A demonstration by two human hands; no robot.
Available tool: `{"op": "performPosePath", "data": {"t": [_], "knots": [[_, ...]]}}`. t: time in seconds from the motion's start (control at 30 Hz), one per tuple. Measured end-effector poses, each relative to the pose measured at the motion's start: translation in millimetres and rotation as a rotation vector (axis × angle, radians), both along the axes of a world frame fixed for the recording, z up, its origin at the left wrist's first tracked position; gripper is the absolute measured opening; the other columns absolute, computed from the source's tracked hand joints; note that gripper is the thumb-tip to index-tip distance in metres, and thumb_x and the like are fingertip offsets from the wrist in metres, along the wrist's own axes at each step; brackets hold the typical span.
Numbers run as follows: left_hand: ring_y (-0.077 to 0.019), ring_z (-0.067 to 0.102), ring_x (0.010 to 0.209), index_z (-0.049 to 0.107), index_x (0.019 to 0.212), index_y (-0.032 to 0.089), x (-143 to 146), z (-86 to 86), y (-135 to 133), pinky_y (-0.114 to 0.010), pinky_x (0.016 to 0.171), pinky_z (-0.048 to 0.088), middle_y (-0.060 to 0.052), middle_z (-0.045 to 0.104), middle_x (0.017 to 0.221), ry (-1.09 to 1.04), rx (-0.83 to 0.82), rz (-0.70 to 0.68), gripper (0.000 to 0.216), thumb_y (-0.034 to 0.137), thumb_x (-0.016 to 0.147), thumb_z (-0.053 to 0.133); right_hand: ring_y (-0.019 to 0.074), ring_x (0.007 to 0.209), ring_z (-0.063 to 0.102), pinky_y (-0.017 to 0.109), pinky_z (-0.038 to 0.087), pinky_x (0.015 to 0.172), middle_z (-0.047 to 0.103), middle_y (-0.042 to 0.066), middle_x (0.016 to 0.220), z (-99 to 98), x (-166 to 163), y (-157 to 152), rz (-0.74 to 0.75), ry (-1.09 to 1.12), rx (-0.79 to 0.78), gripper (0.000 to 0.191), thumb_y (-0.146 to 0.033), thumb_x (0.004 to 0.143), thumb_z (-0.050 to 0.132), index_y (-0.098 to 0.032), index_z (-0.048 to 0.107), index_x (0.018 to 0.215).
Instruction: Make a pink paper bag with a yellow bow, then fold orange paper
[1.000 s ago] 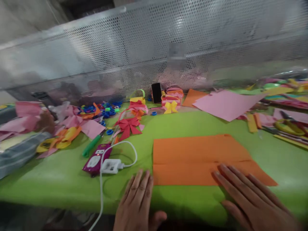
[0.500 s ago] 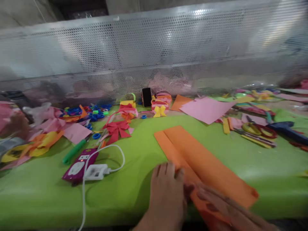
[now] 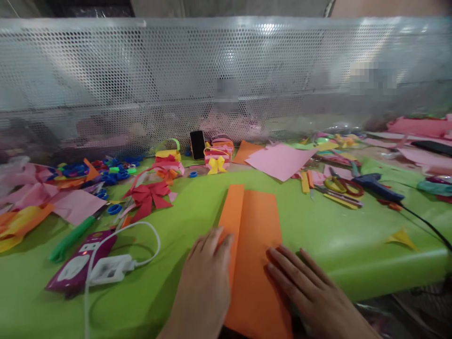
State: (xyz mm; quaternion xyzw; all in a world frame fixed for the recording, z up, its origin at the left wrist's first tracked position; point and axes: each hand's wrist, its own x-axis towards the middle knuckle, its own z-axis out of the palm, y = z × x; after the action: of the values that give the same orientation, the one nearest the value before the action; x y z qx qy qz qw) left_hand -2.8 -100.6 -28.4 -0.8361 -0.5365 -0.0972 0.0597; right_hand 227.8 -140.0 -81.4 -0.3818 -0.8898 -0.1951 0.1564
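Observation:
A long sheet of orange paper [image 3: 257, 254] lies lengthwise before me, with a strip folded over along its left side. My left hand [image 3: 208, 268] is at that folded edge, its thumb on the strip and its fingers closed along the left side. Stretched nearly flat, the fingers of my right hand [image 3: 303, 282] rest at the paper's right edge. The paper's lower end reaches the front of the table, between my wrists.
On the green table [image 3: 197, 207] stand a purple power strip [image 3: 83, 263] with a white charger [image 3: 112, 269], a green-handled tool [image 3: 72, 238], a red bow [image 3: 150, 195], small paper baskets [image 3: 219, 155], a phone [image 3: 197, 144], pink paper [image 3: 280, 160], scissors [image 3: 339, 183] and a blue glue gun [image 3: 377, 187].
The orange paper has turned from slanting to nearly straight ahead. My right hand has moved from the lower folded part to the right edge, fingers now spread. The view has shifted right.

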Motion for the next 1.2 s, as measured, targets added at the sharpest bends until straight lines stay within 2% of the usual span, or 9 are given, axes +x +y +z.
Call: {"op": "performPosePath", "data": {"t": [0.13, 0.23, 0.33, 0.43, 0.53, 0.7, 0.8, 0.93, 1.2], "knots": [[-0.0362, 0.056, 0.114, 0.062, 0.117, 0.016, -2, -8.9, -13, -0.058, 0.088, 0.05, -0.015, 0.06, 0.127, 0.103, 0.026, -0.006, 0.043, 0.037, 0.08, 0.056, 0.0196, 0.104, 0.057, 0.034, 0.039, 0.089, 0.068, 0.002, 0.113, 3.4, -24, -2, 0.014, 0.013, 0.197, 0.034, -0.022, 0.088, 0.043, -0.026, 0.061, 0.116], [-0.0392, 0.047, 0.123, 0.058, 0.123, 0.026, -10, -9.4, -4, -0.069, 0.09, 0.042, -0.008, 0.054, 0.133, 0.164, -0.053, -0.033, 0.046, 0.026, 0.077, 0.061, 0.0151, 0.086, 0.061, 0.029, 0.041, 0.079, 0.072, -0.003, 0.096, 2.7, -31, 2, 0.037, 0.097, 0.202, 0.031, -0.024, 0.093, 0.039, -0.031, 0.064, 0.109], [-0.0374, 0.041, 0.129, 0.052, 0.126, 0.04, -17, -3.7, 13, -0.07, 0.091, 0.039, -0.001, 0.047, 0.14, 0.177, -0.091, -0.067, 0.055, 0.011, 0.079, 0.053, 0.0188, 0.093, 0.06, 0.034, 0.04, 0.083, 0.071, -0.001, 0.1, 1.6, -27, 9, 0.07, 0.094, 0.241, 0.035, -0.017, 0.089, 0.039, -0.03, 0.063, 0.112], [-0.0316, 0.038, 0.132, 0.046, 0.13, 0.041, -19, -0.5, 20, -0.061, 0.098, 0.039, -0.001, 0.043, 0.144, 0.143, -0.038, -0.107, 0.06, 0.006, 0.081, 0.047, 0.0252, 0.108, 0.055, 0.042, 0.035, 0.09, 0.067, 0.004, 0.114, -1.5, -17, 19, 0.027, 0.049, 0.278, 0.04, -0.014, 0.084, 0.04, -0.024, 0.061, 0.116], [-0.0225, 0.051, 0.123, 0.052, 0.128, 0.03, -23, -5.2, 11, -0.041, 0.1, 0.045, -0.004, 0.054, 0.135, 0.051, 0.057, -0.171, 0.041, 0.021, 0.087, 0.046, 0.0258, 0.113, 0.052, 0.043, 0.034, 0.094, 0.063, 0.004, 0.122, -6.7, -9, 24, 0.019, 0.024, 0.25, 0.039, -0.026, 0.084, 0.044, -0.021, 0.06, 0.118], [-0.0274, 0.054, 0.118, 0.053, 0.126, 0.02, -41, -14.3, -10, -0.039, 0.094, 0.049, -0.01, 0.06, 0.128, 0.045, 0.133, -0.36, 0.072, 0.067, 0.071, 0.055, 0.0249, 0.12, 0.049, 0.039, 0.044, 0.091, 0.056, 0.006, 0.132, -9.2, 3, 19, 0.013, 0.004, 0.129, 0.053, -0.044, 0.079, 0.053, -0.018, 0.056, 0.125], [-0.0267, 0.055, 0.116, 0.053, 0.125, 0.015, -51, -14.3, -10, -0.037, 0.091, 0.05, -0.013, 0.06, 0.128, 0.088, 0.194, -0.362, 0.074, 0.066, 0.071, 0.056, 0.0251, 0.123, 0.048, 0.036, 0.051, 0.088, 0.052, 0.008, 0.136, -10.2, 19, 16, -0.055, 0.092, 0.013, 0.057, -0.041, 0.078, 0.058, -0.015, 0.054, 0.128], [-0.0238, 0.06, 0.11, 0.063, 0.111, 0.019, -56, -9.0, -8, -0.033, 0.086, 0.053, -0.009, 0.063, 0.124, 0.13, 0.254, -0.396, 0.054, 0.06, 0.078, 0.052, 0.0196, 0.12, 0.053, 0.03, 0.053, 0.09, 0.059, 0.003, 0.129, -6.9, 40, 16, -0.002, 0.282, -0.127, 0.036, -0.029, 0.087, 0.054, -0.024, 0.059, 0.122], [-0.0192, 0.067, 0.098, 0.067, 0.105, 0.03, -59, 13.4, 1, -0.029, 0.082, 0.055, 0.0, 0.069, 0.114, 0.111, -0.021, -0.318, 0.026, 0.038, 0.085, 0.053, 0.0179, 0.087, 0.069, 0.025, 0.057, 0.075, 0.074, 0.004, 0.091, 22.6, 46, 34, -0.056, 0.799, -0.506, 0.018, -0.031, 0.087, 0.056, -0.024, 0.072, 0.084]]}}
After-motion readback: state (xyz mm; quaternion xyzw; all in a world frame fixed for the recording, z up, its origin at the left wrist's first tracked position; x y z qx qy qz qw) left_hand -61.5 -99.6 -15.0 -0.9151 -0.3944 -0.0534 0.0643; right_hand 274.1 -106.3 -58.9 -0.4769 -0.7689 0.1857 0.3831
